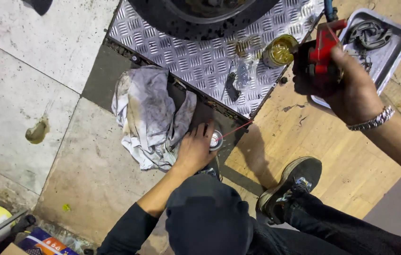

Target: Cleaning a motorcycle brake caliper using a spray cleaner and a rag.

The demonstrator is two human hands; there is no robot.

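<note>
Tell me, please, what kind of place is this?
Probably a motorcycle repair shop: a tyre stands on a metal ramp plate, a dirty rag lies beside it, and a metal tray holds brake parts.

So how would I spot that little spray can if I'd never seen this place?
Find the diamond-pattern metal plate under the tyre. Just off its near edge lies a crumpled grey rag. Beside it, the left hand grips the spray can, the only thing with a thin red straw.

red brake caliper (pixel 322 52), silver diamond-patterned plate (pixel 196 56), stained white rag (pixel 151 115), black tyre (pixel 196 21), yellow grease tin (pixel 280 50)
</note>
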